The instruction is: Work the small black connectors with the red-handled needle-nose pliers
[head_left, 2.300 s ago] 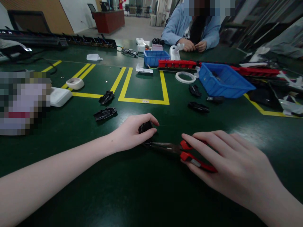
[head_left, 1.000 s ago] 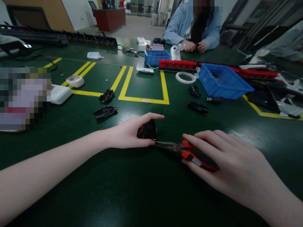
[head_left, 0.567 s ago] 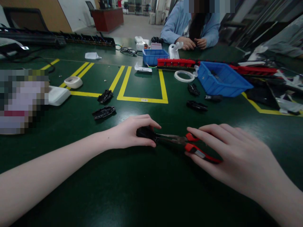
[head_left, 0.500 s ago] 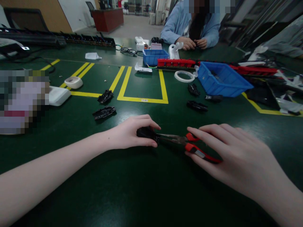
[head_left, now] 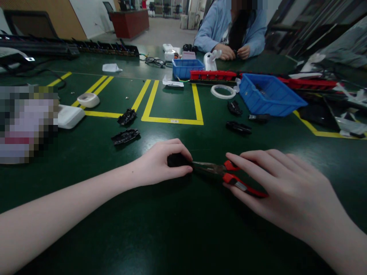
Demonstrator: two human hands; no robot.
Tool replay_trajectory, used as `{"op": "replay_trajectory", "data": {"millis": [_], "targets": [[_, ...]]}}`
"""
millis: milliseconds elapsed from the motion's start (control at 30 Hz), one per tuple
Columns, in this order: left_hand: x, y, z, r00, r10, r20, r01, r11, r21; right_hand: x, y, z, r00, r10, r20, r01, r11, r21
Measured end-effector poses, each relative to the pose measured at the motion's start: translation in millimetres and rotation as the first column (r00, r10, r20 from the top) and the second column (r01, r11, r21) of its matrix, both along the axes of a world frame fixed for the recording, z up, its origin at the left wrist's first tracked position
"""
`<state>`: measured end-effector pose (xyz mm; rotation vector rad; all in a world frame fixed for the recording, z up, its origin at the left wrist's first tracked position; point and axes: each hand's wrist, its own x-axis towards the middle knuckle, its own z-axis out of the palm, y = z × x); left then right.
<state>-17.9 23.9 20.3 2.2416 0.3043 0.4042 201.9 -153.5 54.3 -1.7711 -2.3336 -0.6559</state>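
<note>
Fingers of our left hand [head_left: 160, 164] curl down over a small black part [head_left: 175, 159], pinning it to the green table [head_left: 177, 229]. Our right hand [head_left: 283, 191] closes around the red-handled pliers [head_left: 226, 175], whose nose meets the part just right of our left fingertips. Beyond the grip lie two black pieces [head_left: 126, 128] to the left and two black clips [head_left: 237, 118] to the right, before a blue bin [head_left: 269, 95]; nothing stands between them and our hands. Across the table a person in a light blue sleeve [head_left: 212, 30] works. Since a second ago, our left fingers have folded lower over the part, and the pliers have lifted closer to it.
</note>
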Motion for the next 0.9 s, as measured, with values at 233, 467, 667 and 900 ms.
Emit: {"op": "replay_trajectory", "data": {"millis": [233,467,667,900], "targets": [[-7,11,-1.3,0.988,-0.109,0.113,0.041,0.874,0.484,4,-5,7.7,0.992,-0.125,0.005,0.124,0.988,0.092],[-8,13,-3.8,0.982,-0.187,0.007,0.137,0.745,0.653,0,0,0.6,0.996,-0.086,0.012,0.084,0.99,0.115],[-8,12,-1.6,0.994,-0.073,0.086,0.026,0.888,0.458,1,1,-2.4,0.995,-0.091,-0.04,0.093,0.993,0.076],[-5,17,3.3,0.988,0.146,0.056,-0.154,0.97,0.187,4,3,-6.7,0.987,-0.089,-0.133,0.097,0.994,0.058]]}}
